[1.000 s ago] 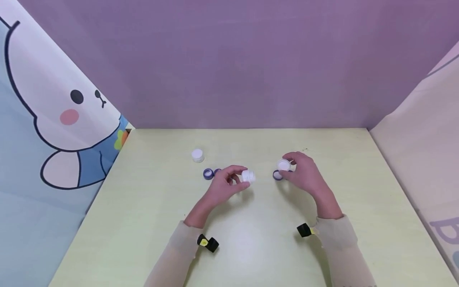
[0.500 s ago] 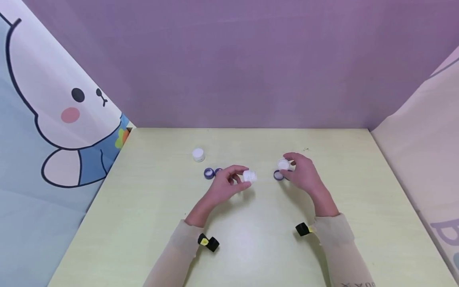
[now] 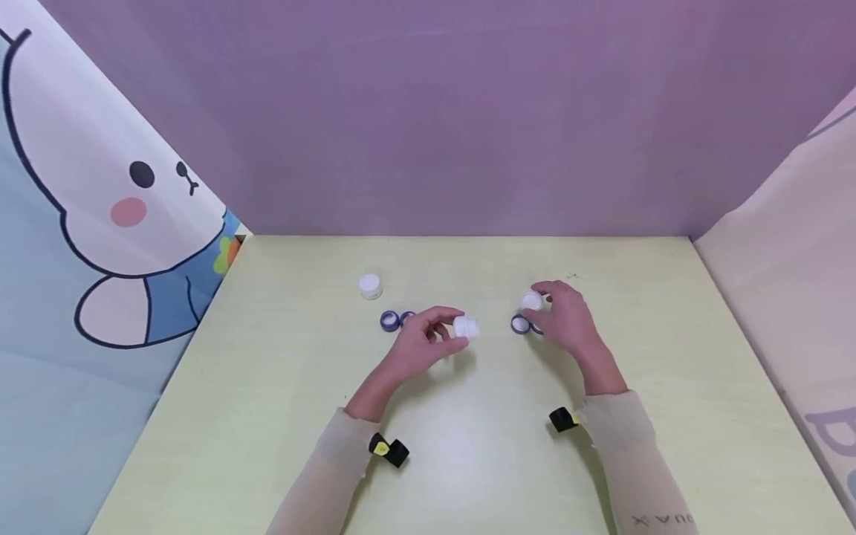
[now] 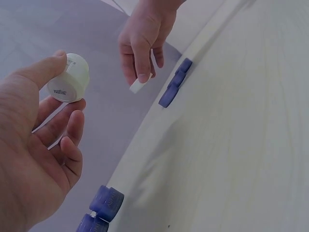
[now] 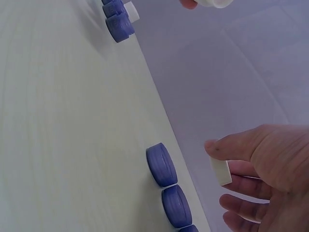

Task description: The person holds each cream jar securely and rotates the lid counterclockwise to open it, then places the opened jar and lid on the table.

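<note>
A pale yellow-green desk (image 3: pixel 468 461) sits inside a booth with a purple back wall (image 3: pixel 441 111) and a cartoon rabbit panel (image 3: pixel 100 223) at 9 o'clock. Near the desk's middle, the left hand (image 3: pixel 417 349) holds a small white jar (image 3: pixel 465 328) above the surface, its thumb and fingers (image 4: pixel 72 126) curled round the jar, which lies tipped on its side. At 3 o'clock of it, well apart, the right hand (image 3: pixel 565 319) pinches a white lid (image 3: pixel 531 301) between thumb and fingers (image 5: pixel 241 200), also off the desk. Just below that lid, at 7 o'clock, purple caps (image 3: pixel 520 324) lie in a close row on the desk. A second pair of purple caps (image 3: pixel 390 320) lies just at 10 o'clock of the left hand, and farther out the same way stands a closed white jar (image 3: pixel 370 285).
</note>
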